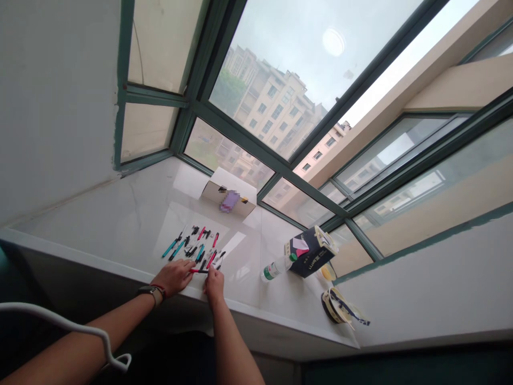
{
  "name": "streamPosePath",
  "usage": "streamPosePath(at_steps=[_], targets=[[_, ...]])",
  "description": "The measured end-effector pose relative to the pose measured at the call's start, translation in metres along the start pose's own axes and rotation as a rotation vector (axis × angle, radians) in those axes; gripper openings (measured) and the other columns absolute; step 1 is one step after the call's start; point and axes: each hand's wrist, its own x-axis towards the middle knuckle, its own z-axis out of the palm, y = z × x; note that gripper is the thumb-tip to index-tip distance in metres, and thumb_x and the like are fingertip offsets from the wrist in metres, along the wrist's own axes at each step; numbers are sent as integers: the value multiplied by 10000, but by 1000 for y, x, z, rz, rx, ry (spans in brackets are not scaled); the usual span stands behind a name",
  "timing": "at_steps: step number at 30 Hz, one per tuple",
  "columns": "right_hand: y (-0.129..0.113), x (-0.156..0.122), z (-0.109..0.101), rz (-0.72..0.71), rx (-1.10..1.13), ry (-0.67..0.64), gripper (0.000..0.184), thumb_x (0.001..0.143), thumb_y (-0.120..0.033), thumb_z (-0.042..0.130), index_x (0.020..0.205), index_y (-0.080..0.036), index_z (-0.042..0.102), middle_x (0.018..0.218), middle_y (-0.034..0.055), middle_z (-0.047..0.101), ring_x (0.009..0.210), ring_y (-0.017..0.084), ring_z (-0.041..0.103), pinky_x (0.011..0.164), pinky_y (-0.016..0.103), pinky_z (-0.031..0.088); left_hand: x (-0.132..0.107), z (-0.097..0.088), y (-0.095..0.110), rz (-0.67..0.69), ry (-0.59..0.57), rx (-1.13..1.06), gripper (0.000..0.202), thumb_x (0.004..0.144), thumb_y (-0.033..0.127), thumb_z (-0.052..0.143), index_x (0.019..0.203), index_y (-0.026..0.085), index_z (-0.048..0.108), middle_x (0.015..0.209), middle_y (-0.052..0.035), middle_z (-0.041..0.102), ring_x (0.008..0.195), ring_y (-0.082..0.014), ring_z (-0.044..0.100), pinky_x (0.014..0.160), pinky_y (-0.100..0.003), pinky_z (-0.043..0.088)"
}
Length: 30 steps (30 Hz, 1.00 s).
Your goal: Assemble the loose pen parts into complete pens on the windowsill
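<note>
A red and black pen lies sideways between my two hands, close above the sill's front edge. My left hand, with bands on the wrist, has its fingers closed at the pen's red end. At the dark end, my right hand is closed around it; the fingertips are partly hidden. Just beyond my hands, several pen parts are spread over the white sill: a teal pen barrel, a red pen part, black caps and thin pieces too small to name.
A white open box stands against the window behind the pen parts. To the right are a clear plastic bottle with a green cap, a dark carton and a round striped container. A white cable curves at lower left.
</note>
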Motion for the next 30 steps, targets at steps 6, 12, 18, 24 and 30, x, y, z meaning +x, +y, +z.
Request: streamPosePath(at_steps=[6,12,18,24,30], targets=[[1,1,1,0,18,33,463,931,-490,381,548,-232,397,412,-47,356,299,118,362,304,222,262,1,1,-2,21,-9,16,263,921,257,409,1067,238,627,957,-71,680,866,-207,621,763,-318,453],[10,7,1,-15,69,78,491,903,-572,422,551,-232,387,410,-60,343,295,113,371,297,220,264,2,-6,3,65,-40,91,318,973,403,385,881,238,640,853,-45,646,808,-182,589,694,-286,405],[17,10,1,-55,71,128,499,888,-593,434,558,-220,412,398,-64,363,286,105,388,297,213,269,0,-4,2,62,-38,70,360,968,450,379,864,231,644,842,-48,650,825,-197,584,724,-301,409],[13,7,2,-33,73,159,490,890,-577,441,553,-224,401,393,-70,353,282,103,384,293,215,264,0,0,0,11,-6,33,267,951,343,413,1091,226,608,952,-57,659,879,-205,601,754,-310,424],[11,6,2,-28,98,184,469,900,-554,430,567,-225,412,399,-71,350,282,106,376,285,222,266,1,-3,0,70,-13,39,324,971,416,386,891,241,647,874,-44,627,821,-184,592,707,-291,403]])
